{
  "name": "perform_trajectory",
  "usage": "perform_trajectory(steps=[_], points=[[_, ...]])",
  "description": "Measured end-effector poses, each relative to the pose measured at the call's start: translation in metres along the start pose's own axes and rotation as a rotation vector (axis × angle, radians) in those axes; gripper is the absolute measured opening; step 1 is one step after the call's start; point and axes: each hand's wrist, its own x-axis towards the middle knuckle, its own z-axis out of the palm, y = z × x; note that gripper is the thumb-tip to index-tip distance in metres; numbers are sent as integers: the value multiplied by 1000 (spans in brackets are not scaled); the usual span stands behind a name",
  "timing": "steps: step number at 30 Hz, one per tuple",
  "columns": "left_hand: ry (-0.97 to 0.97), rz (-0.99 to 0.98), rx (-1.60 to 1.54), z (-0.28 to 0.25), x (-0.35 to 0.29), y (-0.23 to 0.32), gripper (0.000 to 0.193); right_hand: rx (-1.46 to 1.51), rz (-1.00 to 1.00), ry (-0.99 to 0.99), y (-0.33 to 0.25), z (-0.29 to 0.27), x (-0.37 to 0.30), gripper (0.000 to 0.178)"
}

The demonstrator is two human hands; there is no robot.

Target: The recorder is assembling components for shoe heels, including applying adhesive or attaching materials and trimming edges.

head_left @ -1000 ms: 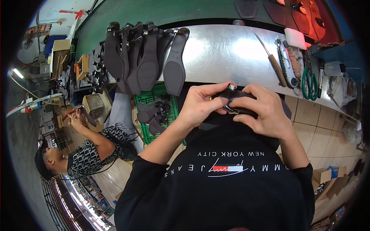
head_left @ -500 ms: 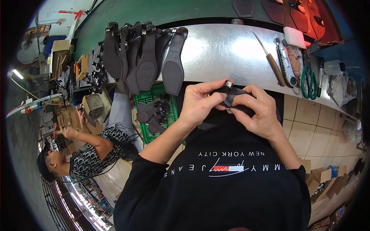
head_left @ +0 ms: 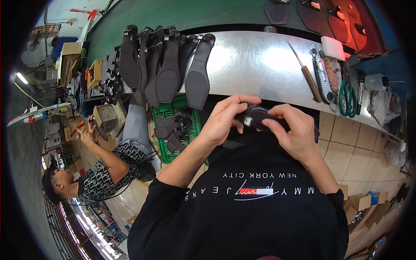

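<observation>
A dark sandal (head_left: pixel 261 116) is held between my two hands in front of my shirt, its end with a small pale patch toward my left hand. My right hand (head_left: pixel 294 130) grips the sole, thumb on the near face. My left hand (head_left: pixel 226 119) curls around the other end, its index finger reaching over the top; part of its grip is hidden and slightly blurred. Beyond my left hand, a finished-looking sandal (head_left: pixel 197 82) lies sole up on the metal worktop (head_left: pixel 242 65), beside a cluster of similar sandals (head_left: pixel 167 78).
At right on the worktop lie a wooden-handled awl (head_left: pixel 310 80), a utility knife (head_left: pixel 321 80), green-handled scissors (head_left: pixel 348 97) and a white block (head_left: pixel 333 47). A green crate (head_left: pixel 199 125) holds sandal parts below. A co-worker (head_left: pixel 102 173) sits at left, handling a dark piece.
The sandal has turned over between my hands, its pale-patched end now lower. My left fingers have shifted from a pinch to a wider curl around it. The co-worker's hands have come closer together.
</observation>
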Motion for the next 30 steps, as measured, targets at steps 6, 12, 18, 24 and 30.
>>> perform_trajectory(steps=[6, 12, 18, 24, 30], points=[[59, 66, 263, 7, -1, -9, 36, -84, -77, 22, -5, 4, 0, 19], [114, 177, 407, 19, -9, -15, 37, -106, -119, 33, -3, 7, -4, 17], [25, 306, 473, 14, -13, -19, 19, -63, 22, -67, -2, 0, -5, 18], [15, 193, 420, 9, -10, -16, 14, 163, 148, -57, 5, 6, -8, 17], [-25, 221, 453, 12, -15, 3, 12, 550, 502, -369, 6, -11, 12, 12]])
